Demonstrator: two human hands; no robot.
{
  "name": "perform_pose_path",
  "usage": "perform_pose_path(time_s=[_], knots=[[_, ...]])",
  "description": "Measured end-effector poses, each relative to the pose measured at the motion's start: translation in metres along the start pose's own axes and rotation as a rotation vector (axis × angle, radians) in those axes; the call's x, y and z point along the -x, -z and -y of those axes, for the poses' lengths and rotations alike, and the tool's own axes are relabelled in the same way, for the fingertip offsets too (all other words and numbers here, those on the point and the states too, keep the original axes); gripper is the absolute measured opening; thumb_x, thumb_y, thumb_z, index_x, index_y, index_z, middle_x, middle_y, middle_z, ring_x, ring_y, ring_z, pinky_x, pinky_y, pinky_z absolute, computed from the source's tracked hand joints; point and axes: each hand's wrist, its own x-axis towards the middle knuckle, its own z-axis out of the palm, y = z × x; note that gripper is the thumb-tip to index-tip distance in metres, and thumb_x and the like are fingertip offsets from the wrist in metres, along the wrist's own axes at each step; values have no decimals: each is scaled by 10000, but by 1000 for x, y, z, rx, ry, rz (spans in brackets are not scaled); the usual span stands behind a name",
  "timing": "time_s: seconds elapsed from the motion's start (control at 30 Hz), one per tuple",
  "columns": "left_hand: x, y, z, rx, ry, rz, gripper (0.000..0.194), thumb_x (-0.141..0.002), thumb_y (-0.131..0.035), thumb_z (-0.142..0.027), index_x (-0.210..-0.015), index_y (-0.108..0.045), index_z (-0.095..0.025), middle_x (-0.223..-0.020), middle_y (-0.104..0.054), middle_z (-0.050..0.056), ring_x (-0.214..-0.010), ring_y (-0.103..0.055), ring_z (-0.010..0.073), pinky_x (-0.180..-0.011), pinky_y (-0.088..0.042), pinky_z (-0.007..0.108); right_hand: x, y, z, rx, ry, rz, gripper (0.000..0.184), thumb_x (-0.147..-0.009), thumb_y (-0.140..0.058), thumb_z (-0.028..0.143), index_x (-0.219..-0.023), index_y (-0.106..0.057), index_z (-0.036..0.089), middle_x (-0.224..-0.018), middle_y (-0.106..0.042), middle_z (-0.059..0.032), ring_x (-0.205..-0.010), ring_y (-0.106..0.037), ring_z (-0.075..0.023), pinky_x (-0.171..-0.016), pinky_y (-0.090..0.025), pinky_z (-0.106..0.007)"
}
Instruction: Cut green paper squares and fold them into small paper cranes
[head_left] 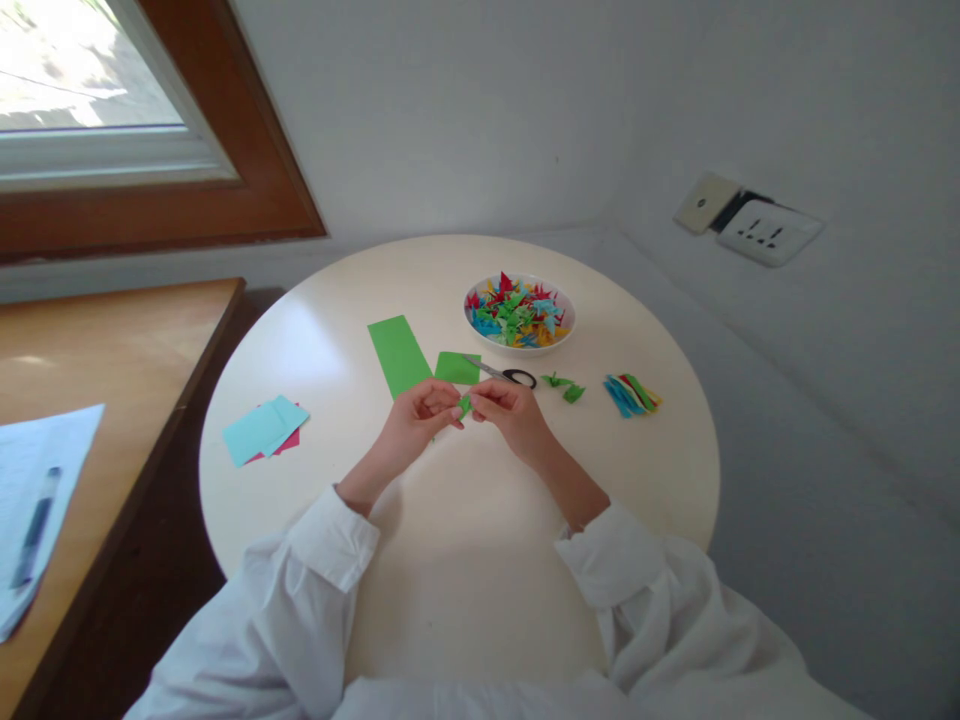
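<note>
Mid-frame, my left hand (417, 413) and right hand (513, 416) pinch a small green paper (465, 405), probably light and bendy, best held by its edges.

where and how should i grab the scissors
Likely by the black handle, coming from the right: that end of the scissors points right, over bare table, while the blades point left over the small green sheet. The right hand is nearest but is pinching folded green paper, so free it first.
</note>
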Motion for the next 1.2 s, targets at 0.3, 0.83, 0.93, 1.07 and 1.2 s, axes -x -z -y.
perform_pose_path(time_s=[0.3, 0.83, 0.93, 1.07, 1.2], knots=[[-2, 2, 5, -127, -56, -195, 288, -609, -747, -291, -645, -496, -155, -521, -509, -57, -505, -536, 82, -508, -413, 211, 0, -4, 1, 92, 17, -38, 113, -601, -642, 269, -605, -590, 168, -549, -546, 36, -519, -469, -90, -516, -378, -237], [0, -1, 5, -43, 33, -149, 319, -623, -714, -415, -652, -571, -130, -627, -594, -7, -645, -586, 113, -714, -504, 287, 4, -10, -8, 120, 119, -89, 142, -640, -657, 316, -657, -604, 184, -637, -631, -9, -603, -580, -142, -588, -480, -277], [1, 0, 5, -64, 21, -144, 304, -632, -709, -411, -670, -590, -133, -652, -608, 5, -666, -588, 124, -713, -495, 287, 2, -11, -9, 80, 101, -137, 142, -617, -663, 308, -644, -601, 184, -625, -624, -4, -596, -576, -139, -597, -482, -281], [0, 0, 4, -84, 16, -134, 271, -651, -698, -389, -676, -603, -136, -674, -628, 23, -688, -597, 138, -719, -486, 287, 1, -11, -7, 70, 83, -170, 150, -615, -654, 318, -636, -595, 182, -610, -609, 1, -589, -558, -133, -593, -467, -277], [-1, 2, 4, -100, 4, -128, 259, -669, -684, -382, -677, -599, -137, -670, -630, 28, -683, -596, 140, -722, -486, 290, 2, -9, -3, 57, 72, -197, 157, -648, -622, 332, -646, -572, 183, -579, -587, 11, -571, -546, -126, -586, -446, -270]])
